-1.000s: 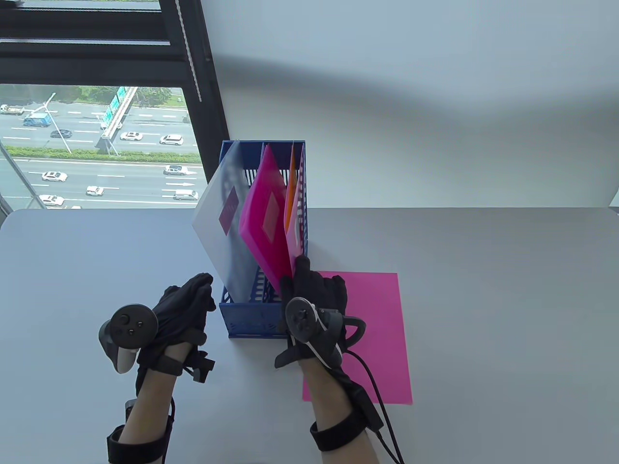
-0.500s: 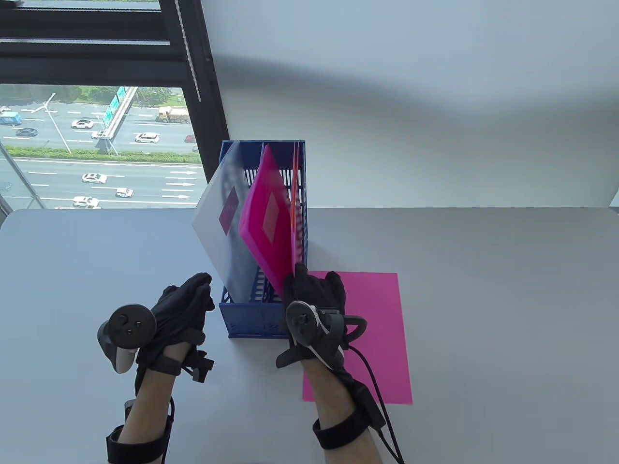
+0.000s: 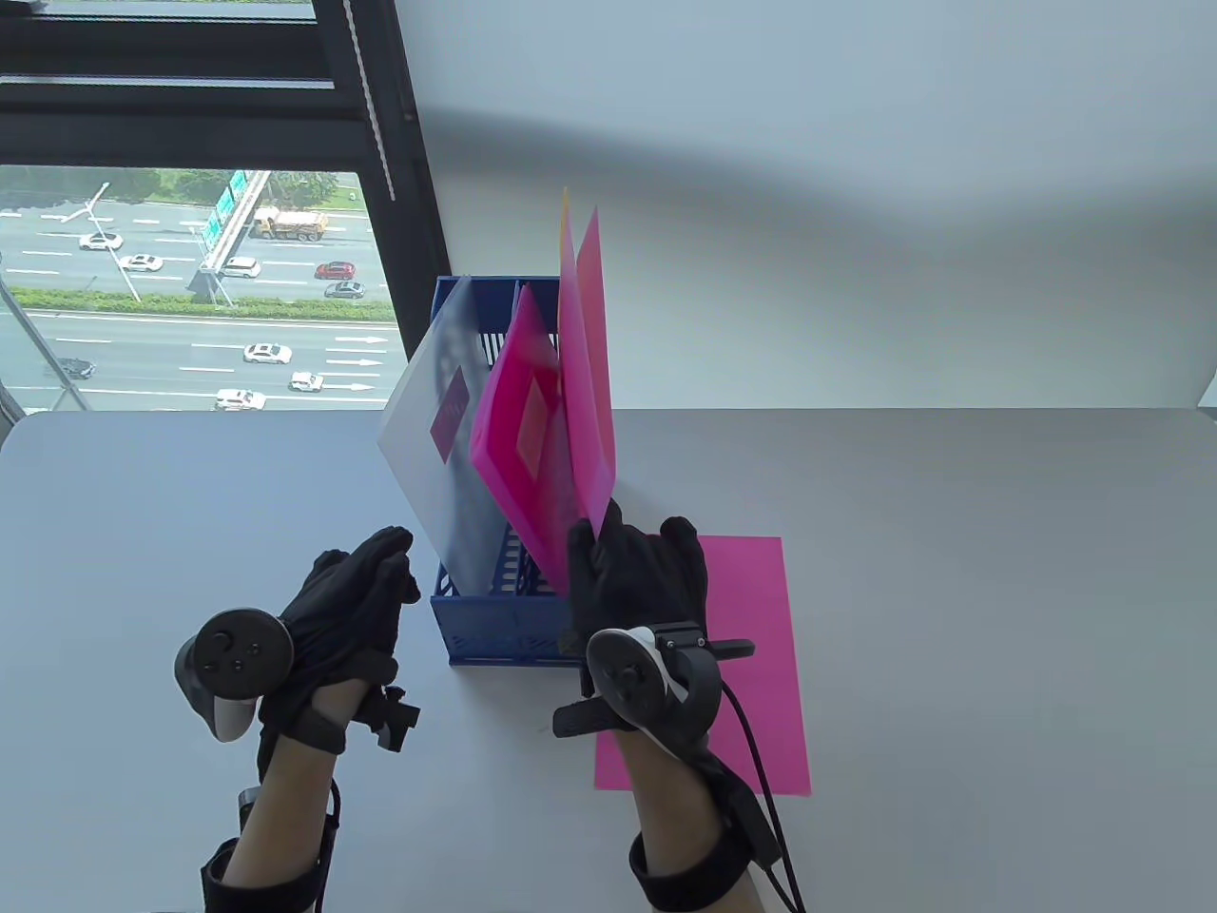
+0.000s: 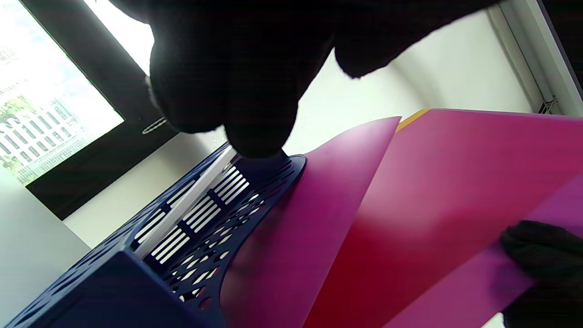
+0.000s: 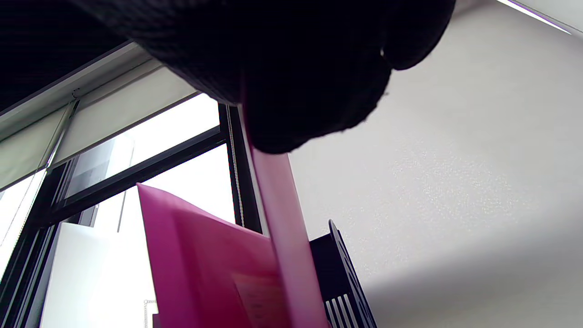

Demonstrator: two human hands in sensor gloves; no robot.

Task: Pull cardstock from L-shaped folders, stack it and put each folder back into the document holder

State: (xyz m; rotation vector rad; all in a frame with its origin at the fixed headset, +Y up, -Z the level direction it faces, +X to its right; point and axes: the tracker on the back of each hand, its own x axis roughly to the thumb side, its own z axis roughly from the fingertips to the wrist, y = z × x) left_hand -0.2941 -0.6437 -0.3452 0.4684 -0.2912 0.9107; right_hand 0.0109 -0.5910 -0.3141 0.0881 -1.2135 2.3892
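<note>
A blue document holder [image 3: 504, 632] stands mid-table. A frosted white folder [image 3: 433, 447] leans in its left slot, and a magenta folder [image 3: 523, 418] sits in the middle. My right hand [image 3: 608, 542] pinches the lower corner of a pink folder [image 3: 588, 380] and holds it raised above the holder's right slot. A yellow sheet edge [image 3: 565, 204] shows at its top. In the right wrist view the fingers clamp the pink folder [image 5: 282, 218]. My left hand [image 3: 380, 571] has straight fingers at the holder's front left corner. In the left wrist view a fingertip [image 4: 255, 136] touches the holder [image 4: 182, 255].
A pink cardstock sheet [image 3: 761, 656] lies flat on the grey table [image 3: 951, 618] just right of the holder, partly under my right wrist. A window with a dark frame [image 3: 399, 190] stands behind the holder on the left, with a white wall to its right.
My right hand has pulled the pink folder upward out of the holder's right slot, so its top now rises well above the holder. My left hand stays at the holder's corner.
</note>
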